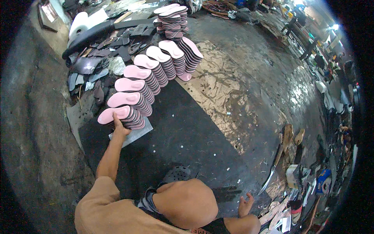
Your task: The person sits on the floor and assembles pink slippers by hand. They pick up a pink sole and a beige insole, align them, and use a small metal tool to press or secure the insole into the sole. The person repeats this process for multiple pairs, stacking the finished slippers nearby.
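Note:
A curved row of stacked pink insoles (132, 85) runs from the left middle toward the back, their dark edges showing in layers. My left hand (121, 128) reaches out to the nearest stack (113, 114). One digit lies over its pink top and the rest of the hand wraps its near side, where some fingers are hidden. Under that stack a grey-white sheet (138, 133) pokes out. Beside my knee at the lower right is my right hand (246, 204), with nothing visible in it; its fingers are loosely bent and apart.
A black mat (183, 128) covers the floor, bordered by a worn tan board (222, 97). Dark scraps (101, 54) are heaped behind the row, near a taller insole pile (171, 19). At right lie a long blade (269, 179), a blue package (323, 180) and loose soles (274, 212).

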`<state>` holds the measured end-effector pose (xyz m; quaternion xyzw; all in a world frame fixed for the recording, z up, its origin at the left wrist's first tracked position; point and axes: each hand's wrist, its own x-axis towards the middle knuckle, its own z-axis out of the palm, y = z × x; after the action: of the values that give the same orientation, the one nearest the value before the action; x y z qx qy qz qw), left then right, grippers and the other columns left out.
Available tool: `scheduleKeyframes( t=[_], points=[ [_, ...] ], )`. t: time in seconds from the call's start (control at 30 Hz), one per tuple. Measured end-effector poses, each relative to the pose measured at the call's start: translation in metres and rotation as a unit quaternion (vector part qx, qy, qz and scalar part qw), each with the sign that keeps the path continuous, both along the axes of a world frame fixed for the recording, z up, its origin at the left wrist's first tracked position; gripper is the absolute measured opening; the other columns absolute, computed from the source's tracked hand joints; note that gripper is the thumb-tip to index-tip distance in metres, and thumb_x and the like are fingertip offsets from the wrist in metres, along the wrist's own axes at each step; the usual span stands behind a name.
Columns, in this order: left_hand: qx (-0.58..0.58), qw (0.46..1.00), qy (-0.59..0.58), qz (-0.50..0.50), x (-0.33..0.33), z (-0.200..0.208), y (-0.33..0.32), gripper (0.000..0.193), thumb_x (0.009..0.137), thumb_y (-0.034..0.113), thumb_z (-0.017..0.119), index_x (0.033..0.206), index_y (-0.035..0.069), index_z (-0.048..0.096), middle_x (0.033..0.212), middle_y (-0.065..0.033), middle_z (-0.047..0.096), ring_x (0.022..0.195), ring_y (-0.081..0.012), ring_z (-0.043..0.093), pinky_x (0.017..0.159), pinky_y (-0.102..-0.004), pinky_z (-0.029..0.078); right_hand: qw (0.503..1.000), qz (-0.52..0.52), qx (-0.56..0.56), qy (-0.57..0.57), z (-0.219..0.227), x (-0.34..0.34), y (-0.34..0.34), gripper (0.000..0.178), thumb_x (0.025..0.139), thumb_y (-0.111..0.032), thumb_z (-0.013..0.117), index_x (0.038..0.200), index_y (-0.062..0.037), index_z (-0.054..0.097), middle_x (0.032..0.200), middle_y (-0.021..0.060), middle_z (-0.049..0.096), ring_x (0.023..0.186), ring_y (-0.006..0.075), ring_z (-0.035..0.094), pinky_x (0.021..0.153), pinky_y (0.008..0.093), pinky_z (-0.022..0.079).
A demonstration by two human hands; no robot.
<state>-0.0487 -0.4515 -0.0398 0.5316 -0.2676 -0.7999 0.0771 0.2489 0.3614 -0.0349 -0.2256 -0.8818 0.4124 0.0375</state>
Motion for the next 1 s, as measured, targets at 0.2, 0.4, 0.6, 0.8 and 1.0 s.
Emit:
scheduleKeyframes(
  t=[0.2, 0.4, 0.6, 0.8, 1.0],
  points=[
    [-0.029, 0.999, 0.017, -0.021, -0.012, 0.0, -0.004, 0.14, 0.074, 0.107, 0.049, 0.179, 0.021, 0.014, 0.185, -0.0111, 0.019, 0.169, -0.0413, 0.019, 0.129, -0.0765, 0.006, 0.99, -0.093, -0.05, -0.094, -0.005, 0.036, -0.014, 0.053, 0.097, -0.009, 0.083, 0.145, -0.0056, 0.06, 0.142, 0.0171, 0.052, 0.126, 0.0279, 0.056, 0.086, 0.0366, 0.06],
    [-0.176, 0.981, -0.04, -0.076, 0.045, -0.04, 0.079, 0.124, 0.088, 0.086, 0.068, 0.178, 0.017, 0.017, 0.183, -0.0121, 0.021, 0.165, -0.0347, 0.026, 0.131, -0.0678, 0.019, 0.991, -0.085, 0.085, -0.054, -0.023, 0.115, 0.035, 0.05, 0.095, -0.008, 0.082, 0.14, -0.001, 0.062, 0.141, 0.0174, 0.05, 0.115, 0.0277, 0.064, 0.085, 0.0355, 0.063],
    [-0.731, 0.399, -0.213, -0.511, 0.124, -0.055, 0.052, 0.07, 0.108, 0.043, 0.064, 0.168, 0.013, 0.042, 0.175, -0.019, 0.036, 0.158, -0.0412, 0.037, 0.129, -0.0566, 0.031, 0.949, 0.034, 0.312, 0.003, -0.038, 0.131, -0.047, 0.052, 0.094, -0.026, 0.084, 0.135, -0.0024, 0.062, 0.134, 0.0219, 0.052, 0.111, 0.039, 0.062, 0.091, 0.0496, 0.055],
    [-0.758, 0.268, -0.13, -0.58, 0.106, -0.055, -0.039, 0.051, 0.101, 0.026, 0.072, 0.146, 0.004, 0.065, 0.149, -0.0234, 0.066, 0.134, -0.0482, 0.062, 0.111, -0.0584, 0.051, 0.957, -0.165, 0.084, -0.223, -0.001, 0.079, -0.061, 0.071, 0.081, -0.021, 0.09, 0.14, -0.0017, 0.056, 0.15, 0.028, 0.046, 0.141, 0.0491, 0.046, 0.121, 0.0555, 0.042],
    [-0.723, 0.233, -0.087, -0.645, 0.076, -0.052, -0.031, 0.042, 0.099, 0.01, 0.071, 0.14, 0.002, 0.062, 0.103, -0.0137, 0.071, 0.09, -0.0304, 0.071, 0.078, -0.0418, 0.056, 0.934, -0.129, 0.106, -0.315, 0.06, 0.042, -0.037, 0.037, 0.089, -0.025, 0.083, 0.118, -0.0071, 0.068, 0.127, 0.0237, 0.063, 0.115, 0.0462, 0.067, 0.095, 0.052, 0.057]
  ],
)
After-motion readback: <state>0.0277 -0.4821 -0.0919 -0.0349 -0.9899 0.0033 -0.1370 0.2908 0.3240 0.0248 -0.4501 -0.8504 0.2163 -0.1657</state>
